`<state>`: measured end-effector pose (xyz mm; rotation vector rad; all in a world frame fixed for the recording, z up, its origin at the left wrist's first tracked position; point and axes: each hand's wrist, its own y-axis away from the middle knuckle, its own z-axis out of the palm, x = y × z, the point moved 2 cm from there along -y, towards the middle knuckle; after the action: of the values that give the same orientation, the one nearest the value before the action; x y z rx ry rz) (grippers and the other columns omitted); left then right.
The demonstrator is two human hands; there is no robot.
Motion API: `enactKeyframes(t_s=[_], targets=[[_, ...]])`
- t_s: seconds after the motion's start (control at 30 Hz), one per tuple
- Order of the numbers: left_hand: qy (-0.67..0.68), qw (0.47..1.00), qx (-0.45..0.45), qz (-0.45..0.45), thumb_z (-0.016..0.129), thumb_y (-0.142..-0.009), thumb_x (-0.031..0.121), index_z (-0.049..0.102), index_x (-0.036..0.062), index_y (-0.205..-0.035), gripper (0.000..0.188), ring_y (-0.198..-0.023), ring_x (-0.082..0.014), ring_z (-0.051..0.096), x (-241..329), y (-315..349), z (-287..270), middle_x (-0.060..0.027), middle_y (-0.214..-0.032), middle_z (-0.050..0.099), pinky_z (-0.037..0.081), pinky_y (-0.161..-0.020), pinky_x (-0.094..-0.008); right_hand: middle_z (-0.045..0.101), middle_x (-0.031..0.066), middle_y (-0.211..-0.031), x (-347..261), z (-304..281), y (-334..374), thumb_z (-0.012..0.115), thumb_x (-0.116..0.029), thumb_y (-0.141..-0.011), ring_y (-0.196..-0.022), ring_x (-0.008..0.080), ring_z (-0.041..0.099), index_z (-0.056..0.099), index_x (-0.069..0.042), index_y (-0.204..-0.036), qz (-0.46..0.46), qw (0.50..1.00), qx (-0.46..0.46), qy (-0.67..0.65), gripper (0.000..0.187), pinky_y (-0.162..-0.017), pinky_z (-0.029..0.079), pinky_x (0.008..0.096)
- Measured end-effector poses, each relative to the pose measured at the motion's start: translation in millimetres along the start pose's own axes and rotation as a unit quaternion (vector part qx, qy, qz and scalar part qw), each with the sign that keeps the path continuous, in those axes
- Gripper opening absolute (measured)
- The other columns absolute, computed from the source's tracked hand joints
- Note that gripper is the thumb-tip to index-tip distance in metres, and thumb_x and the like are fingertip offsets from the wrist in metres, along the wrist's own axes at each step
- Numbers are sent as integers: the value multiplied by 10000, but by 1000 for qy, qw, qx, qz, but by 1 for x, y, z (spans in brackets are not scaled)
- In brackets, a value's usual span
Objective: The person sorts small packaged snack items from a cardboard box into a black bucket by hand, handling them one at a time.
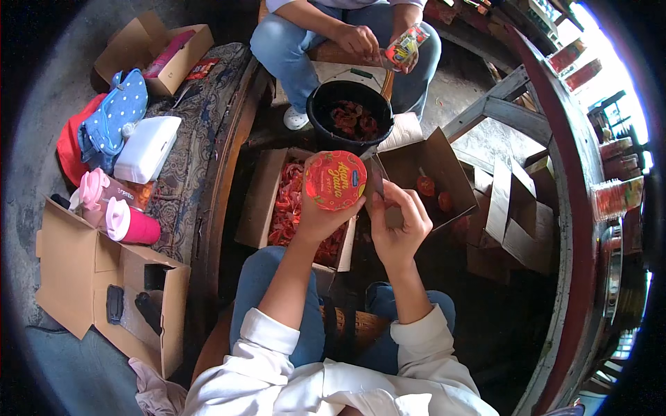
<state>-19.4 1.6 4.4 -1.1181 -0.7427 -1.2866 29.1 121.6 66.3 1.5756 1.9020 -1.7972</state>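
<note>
Red scraps already lay inside the black bucket, while before it the left hand gripped a still-lidded red tub and the right hand a dark strip.

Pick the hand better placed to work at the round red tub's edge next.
Probably the right hand: it holds a thin dark piece close beside the round red tub, while the left hand is occupied supporting that tub.
</note>
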Motion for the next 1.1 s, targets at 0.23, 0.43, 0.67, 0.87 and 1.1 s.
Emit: enactKeyframes(t_s=[0.23, 0.43, 0.67, 0.87, 1.1], targets=[[88, 996, -23, 27, 796, -599, 73, 286, 74, -1275, 847, -1087, -160, 487, 4, 3, 5, -67, -1166, 469, 419, -940, -330, 606, 105, -740, -3, 6, -1, 623, 91, -661, -636, 173, 611, 654, -27, -949, -15, 1000, 19, 4, 312, -567, 485, 257], [85, 996, -21, -21, 776, -613, 37, 255, 73, -1259, 831, -1095, -158, 454, 6, 4, 9, -70, -1164, 422, 401, -944, -318, 592, 99, -710, -2, 8, 1, 626, 104, -622, -626, 187, 598, 659, -44, -968, -26, 999, 31, 23, 378, -565, 480, 269], [70, 997, -24, 19, 769, -622, 34, 263, 70, -1254, 811, -1085, -156, 454, 6, 5, 17, -73, -1159, 422, 394, -943, -323, 589, 99, -719, 1, 4, 2, 618, 116, -609, -632, 184, 596, 655, -38, -977, -22, 998, 25, 51, 400, -572, 481, 270], [7, 993, -77, 87, 759, -635, 50, 278, 57, -1251, 782, -1090, -163, 453, 9, 6, 20, -70, -1160, 429, 378, -947, -330, 598, 102, -756, 2, -3, -7, 608, 129, -656, -672, 148, 605, 641, 1, -982, 6, 1000, 3, 10, 351, -610, 493, 244], [69, 997, -41, -8, 758, -642, 81, 267, 60, -1255, 785, -1093, -157, 450, 10, 7, 19, -72, -1157, 428, 393, -940, -323, 606, 83, -809, 0, -5, -8, 594, 126, -706, -720, 106, 594, 629, 32, -953, 71, 995, 18, -64, 266, -618, 487, 226]])
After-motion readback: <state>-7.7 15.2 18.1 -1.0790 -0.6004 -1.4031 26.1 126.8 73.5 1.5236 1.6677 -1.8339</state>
